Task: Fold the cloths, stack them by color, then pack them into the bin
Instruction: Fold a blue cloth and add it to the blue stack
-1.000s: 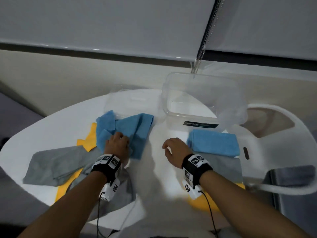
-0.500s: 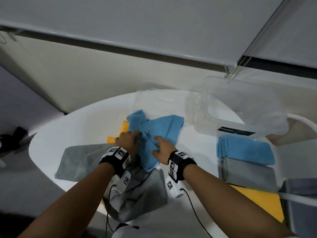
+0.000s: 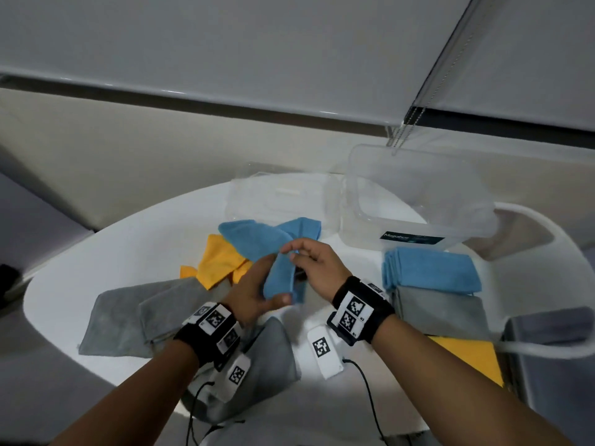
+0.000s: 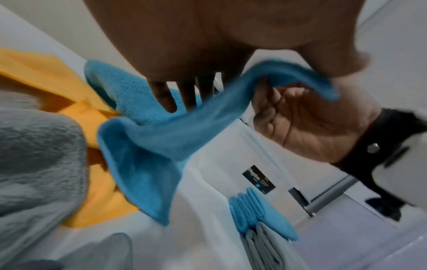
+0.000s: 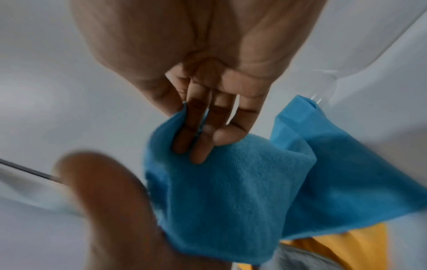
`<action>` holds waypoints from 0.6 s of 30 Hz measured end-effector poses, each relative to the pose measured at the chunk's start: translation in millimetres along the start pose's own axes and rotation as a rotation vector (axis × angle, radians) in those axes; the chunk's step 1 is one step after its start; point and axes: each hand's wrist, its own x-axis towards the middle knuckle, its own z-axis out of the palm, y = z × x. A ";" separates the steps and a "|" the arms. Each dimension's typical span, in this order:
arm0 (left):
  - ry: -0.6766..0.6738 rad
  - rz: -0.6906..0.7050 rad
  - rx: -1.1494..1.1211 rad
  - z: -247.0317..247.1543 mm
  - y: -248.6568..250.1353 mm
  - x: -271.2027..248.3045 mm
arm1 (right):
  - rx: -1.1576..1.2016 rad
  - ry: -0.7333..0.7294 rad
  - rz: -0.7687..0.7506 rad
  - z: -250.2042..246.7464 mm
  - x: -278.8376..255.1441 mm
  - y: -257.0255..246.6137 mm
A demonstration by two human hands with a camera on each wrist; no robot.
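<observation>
Between both hands (image 3: pixel 254 294), blue cloth (image 3: pixel 280 278) lengthwise away.

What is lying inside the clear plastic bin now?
The clear plastic bin shows no cloth inside; only its pale floor is visible. The near inner corner behind the label is unclear.

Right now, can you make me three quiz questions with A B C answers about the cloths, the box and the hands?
1. Where is the folded blue stack? A beside the clear bin, B inside it, C on the floor.
2. What colour cloth is being held? A yellow, B blue, C grey.
3. How is the bin? A lidded, B packed with cloths, C open with no cloths.

A: the stack lies on the table by the bin's label.
B: left hand and right hand grip the blue cloth.
C: no cloth shows through its walls.
</observation>
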 end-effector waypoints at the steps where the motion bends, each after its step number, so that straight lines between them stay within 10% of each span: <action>1: -0.046 0.043 0.001 5.8 1.7 2.0 | 0.087 -0.012 0.010 -5.7 -3.8 -8.4; 10: 0.350 -0.038 0.530 14.4 28.1 14.0 | -0.189 0.199 -0.208 -89.2 -33.5 -27.8; 14: 0.280 0.022 0.584 28.5 79.3 27.8 | -0.571 0.096 -0.329 -108.1 -52.6 -27.4; 18: 0.195 0.034 0.705 47.9 111.3 45.3 | -0.473 0.043 -0.544 -104.1 -66.8 -37.5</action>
